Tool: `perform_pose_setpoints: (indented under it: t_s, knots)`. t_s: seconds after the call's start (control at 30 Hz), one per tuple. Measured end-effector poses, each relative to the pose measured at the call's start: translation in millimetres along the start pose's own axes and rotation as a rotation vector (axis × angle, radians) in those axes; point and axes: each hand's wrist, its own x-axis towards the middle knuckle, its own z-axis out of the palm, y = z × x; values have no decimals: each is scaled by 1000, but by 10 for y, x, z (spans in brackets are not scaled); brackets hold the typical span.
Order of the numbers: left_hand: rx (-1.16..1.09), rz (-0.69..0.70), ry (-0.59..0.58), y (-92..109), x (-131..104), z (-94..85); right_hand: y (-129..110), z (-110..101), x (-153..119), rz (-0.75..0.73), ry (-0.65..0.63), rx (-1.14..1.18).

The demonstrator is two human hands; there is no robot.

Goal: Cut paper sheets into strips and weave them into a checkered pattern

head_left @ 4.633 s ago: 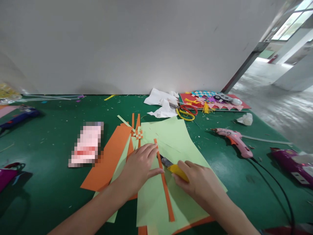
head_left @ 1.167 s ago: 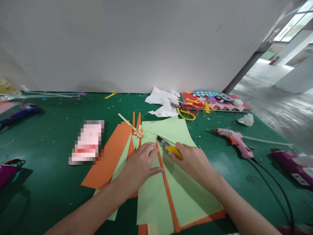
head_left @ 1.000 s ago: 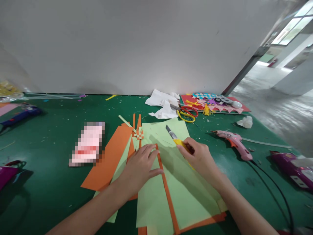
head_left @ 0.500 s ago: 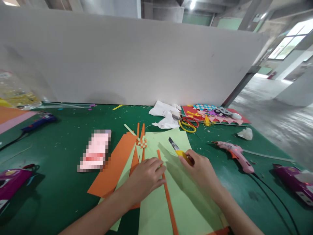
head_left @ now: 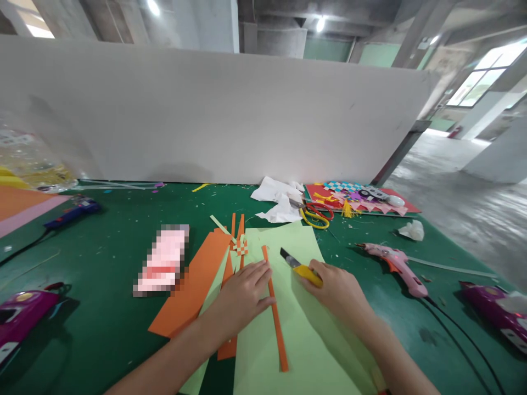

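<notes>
My right hand (head_left: 337, 285) grips a yellow utility knife (head_left: 307, 274), its dark blade (head_left: 289, 258) out and pointing up and left above a light green paper sheet (head_left: 304, 334). On that sheet lies a narrow orange paper strip (head_left: 276, 323). My left hand (head_left: 245, 288) rests palm down with its fingertips touching the strip's upper part and the thumb apart. Just beyond the left hand sits a small orange-and-green woven check piece (head_left: 241, 247) with loose strip ends. An orange paper sheet (head_left: 193, 285) lies left of it, partly under my left forearm.
Red- and yellow-handled scissors (head_left: 317, 215) lie by crumpled white tissue (head_left: 275, 197). A pink glue gun (head_left: 397, 263) with a cord is at the right, a blurred pink item (head_left: 162, 260) at the left. Purple tools (head_left: 24, 315) sit at both sides. A white panel (head_left: 206, 115) stands behind.
The orange strip has shifted up and left along the green sheet, so its lower end now shows. The knife in my right hand has moved slightly down and left. The view has tilted up a little.
</notes>
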Motion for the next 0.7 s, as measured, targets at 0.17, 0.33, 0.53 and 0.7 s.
perform_pose_setpoints:
  t_s: [0.17,0.33,0.53,0.7]
  knots:
    - [5,13,27,-1,-10,13,61,-106,-52,-95,-180,253]
    - [10,18,-16,20,1,-19,110,-112,-45,-19,-137,343]
    - [-4,38,-48,27,2,-25,115,4,-13,139,3,-26]
    - [-2,45,-39,33,-8,-4,61,14,-20,-51,241,-126]
